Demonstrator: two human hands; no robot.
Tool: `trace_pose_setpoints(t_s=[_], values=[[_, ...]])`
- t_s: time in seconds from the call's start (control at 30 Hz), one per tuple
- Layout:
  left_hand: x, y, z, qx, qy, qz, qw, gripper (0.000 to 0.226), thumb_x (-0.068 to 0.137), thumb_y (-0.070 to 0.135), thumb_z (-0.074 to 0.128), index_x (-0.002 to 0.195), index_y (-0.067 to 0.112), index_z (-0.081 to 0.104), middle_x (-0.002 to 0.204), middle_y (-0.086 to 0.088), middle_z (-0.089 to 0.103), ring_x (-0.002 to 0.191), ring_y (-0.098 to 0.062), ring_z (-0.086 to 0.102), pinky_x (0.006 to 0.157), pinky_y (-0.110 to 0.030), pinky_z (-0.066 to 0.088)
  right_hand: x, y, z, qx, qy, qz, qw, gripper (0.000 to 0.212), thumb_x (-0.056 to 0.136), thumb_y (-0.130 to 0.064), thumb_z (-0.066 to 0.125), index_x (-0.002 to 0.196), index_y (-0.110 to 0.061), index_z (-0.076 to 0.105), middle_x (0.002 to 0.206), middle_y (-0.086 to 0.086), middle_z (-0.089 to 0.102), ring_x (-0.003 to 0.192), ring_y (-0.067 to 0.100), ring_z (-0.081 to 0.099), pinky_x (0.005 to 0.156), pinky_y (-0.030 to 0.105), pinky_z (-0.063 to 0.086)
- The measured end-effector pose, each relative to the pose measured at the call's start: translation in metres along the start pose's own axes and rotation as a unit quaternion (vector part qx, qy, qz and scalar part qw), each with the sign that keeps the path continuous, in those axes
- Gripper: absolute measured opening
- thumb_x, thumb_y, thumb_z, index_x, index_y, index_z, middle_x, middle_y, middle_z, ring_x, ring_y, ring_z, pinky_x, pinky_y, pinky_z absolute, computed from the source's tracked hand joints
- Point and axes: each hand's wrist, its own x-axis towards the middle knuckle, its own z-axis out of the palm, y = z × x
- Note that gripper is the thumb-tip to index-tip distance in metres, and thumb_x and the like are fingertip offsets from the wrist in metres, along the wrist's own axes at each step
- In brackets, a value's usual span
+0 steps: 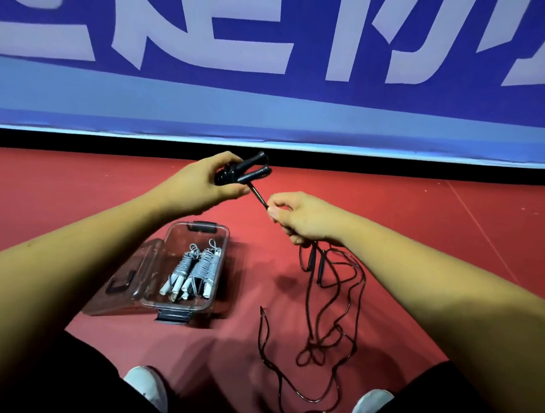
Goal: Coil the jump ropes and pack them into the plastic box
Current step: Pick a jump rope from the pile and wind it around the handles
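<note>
The left hand (pixel 199 182) is gripping both black handles (pixel 251 170) together, raised at far centre. The right hand (pixel 302 219), just to the right of it, is pinching the black rope (pixel 259 196), which is running taut between the two hands. Below the right hand the rest of the rope is hanging down and lying in loose, crossing loops on the red floor (pixel 73 200) at near right.

The rope looks thin, light and limp, so it is likely to kink and snag on its own loops. The handles are the only stiff part and the sound place to hold while winding. The sliding hand should probably be feeding the rope through a light pinch.

The box (pixel 175 305) is sitting open at near left, holding coiled white ropes (pixel 197 268). Its lid (pixel 123 280) is lying against its left side.
</note>
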Motion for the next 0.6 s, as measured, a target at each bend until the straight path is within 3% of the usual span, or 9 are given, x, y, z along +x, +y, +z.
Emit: trace_pose_setpoints(t_s=[0.1, 0.23, 0.33, 0.43, 0.6], values=[[0.005, -0.007, -0.003, 0.100, 0.039, 0.012, 0.994, 0.032, 0.087, 0.031, 0.074, 0.108, 0.021, 0.052, 0.074, 0.008, 0.056, 0.053, -0.001, 0.050, 0.051, -0.026, 0.038, -0.004, -0.014, 0.007, -0.034, 0.012, -0.012, 0.999, 0.025, 0.103, -0.021, 0.035, 0.081, -0.016, 0.046, 0.065, 0.007, 0.044, 0.050, 0.018, 0.040, 0.045, 0.023, 0.033], [0.011, -0.017, -0.001, 0.241, 0.032, -0.017, 0.970, 0.041, 0.082, 0.028, 0.075, 0.111, 0.018, 0.048, 0.089, -0.007, 0.063, 0.075, -0.031, 0.056, 0.063, -0.035, 0.041, -0.008, -0.024, 0.012, -0.155, 0.007, -0.043, 0.987, 0.023, 0.102, -0.026, 0.043, 0.086, -0.010, 0.050, 0.069, 0.004, 0.048, 0.061, 0.022, 0.044, 0.059, 0.029, 0.035], [0.012, -0.018, 0.004, 0.322, 0.002, -0.043, 0.946, 0.032, 0.080, 0.032, 0.071, 0.101, 0.026, 0.047, 0.091, -0.005, 0.066, 0.081, -0.032, 0.060, 0.065, -0.034, 0.045, -0.011, -0.033, 0.017, -0.248, 0.005, -0.076, 0.966, 0.027, 0.098, -0.027, 0.052, 0.077, -0.010, 0.048, 0.071, 0.001, 0.046, 0.068, 0.023, 0.044, 0.058, 0.033, 0.029], [0.010, -0.013, 0.016, 0.381, -0.042, -0.050, 0.922, 0.028, 0.079, 0.036, 0.065, 0.103, 0.030, 0.052, 0.094, -0.002, 0.069, 0.073, -0.027, 0.058, 0.069, -0.034, 0.052, -0.014, -0.037, 0.009, -0.272, 0.044, -0.093, 0.957, 0.032, 0.096, -0.027, 0.054, 0.068, -0.016, 0.048, 0.067, -0.001, 0.049, 0.065, 0.023, 0.047, 0.054, 0.033, 0.033], [0.006, -0.001, 0.026, 0.382, -0.126, -0.001, 0.915, 0.042, 0.082, 0.035, 0.068, 0.121, 0.031, 0.056, 0.102, 0.000, 0.070, 0.096, -0.027, 0.063, 0.070, -0.031, 0.047, -0.014, -0.033, -0.012, -0.309, 0.149, -0.121, 0.931, 0.018, 0.094, -0.034, 0.053, 0.092, -0.022, 0.067, 0.090, 0.002, 0.068, 0.087, 0.027, 0.060, 0.069, 0.034, 0.045]])
